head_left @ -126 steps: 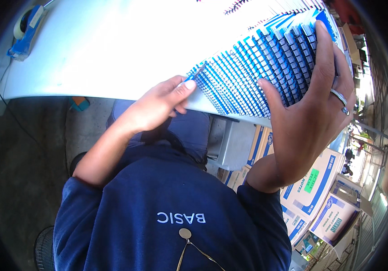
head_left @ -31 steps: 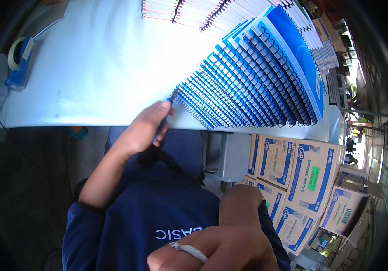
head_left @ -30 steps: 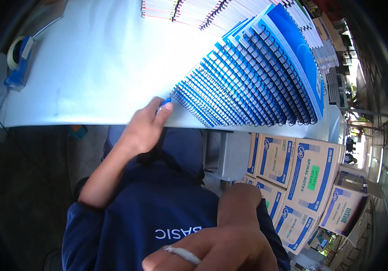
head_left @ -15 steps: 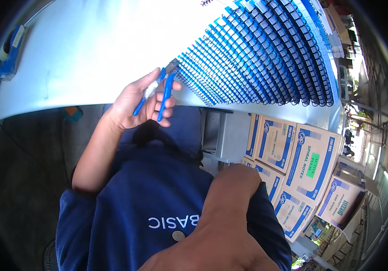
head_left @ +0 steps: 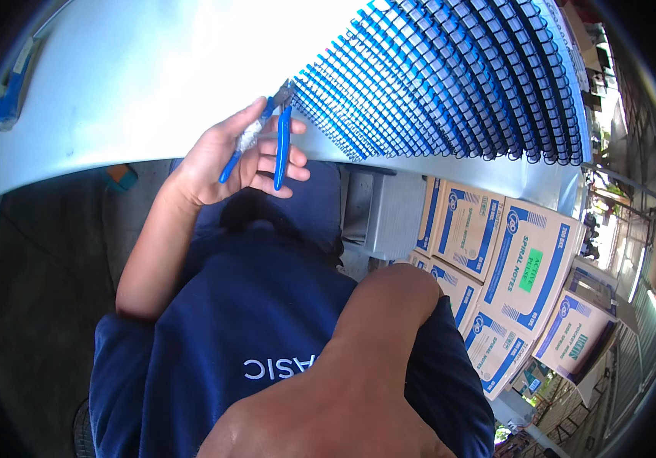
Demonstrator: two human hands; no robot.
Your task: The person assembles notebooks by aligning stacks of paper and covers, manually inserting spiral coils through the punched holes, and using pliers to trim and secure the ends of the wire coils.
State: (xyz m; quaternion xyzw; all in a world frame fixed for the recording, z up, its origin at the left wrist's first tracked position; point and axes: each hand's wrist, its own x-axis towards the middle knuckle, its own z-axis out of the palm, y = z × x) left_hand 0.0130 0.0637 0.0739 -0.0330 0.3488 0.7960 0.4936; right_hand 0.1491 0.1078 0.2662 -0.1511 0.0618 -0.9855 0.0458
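Note:
My left hand (head_left: 217, 156) holds a pair of cutting pliers (head_left: 283, 149) with blue handles spread apart. One handle, with whitish wrapping, lies against the palm and thumb; the fingers extend behind the other. The metal jaws are at the left corner of a fanned stack of spiral-bound notebooks (head_left: 435, 84) with dark coils; whether they touch a coil I cannot tell. Bent up close to the camera, my right arm brings the right hand (head_left: 328, 427) to the lower edge of the picture. Its fingers are out of sight.
The notebooks lie on a white table (head_left: 137, 91) with a curved-looking front edge. A blue tape dispenser (head_left: 15, 88) stands at the far left. Cardboard cartons (head_left: 526, 267) are stacked at the right, beside a grey plastic container (head_left: 378, 214) below the table.
My left hand and the pliers appear slightly higher in the picture, as do the table edge and the notebooks. The left-hand grip stays much the same. My right hand shows larger at the bottom.

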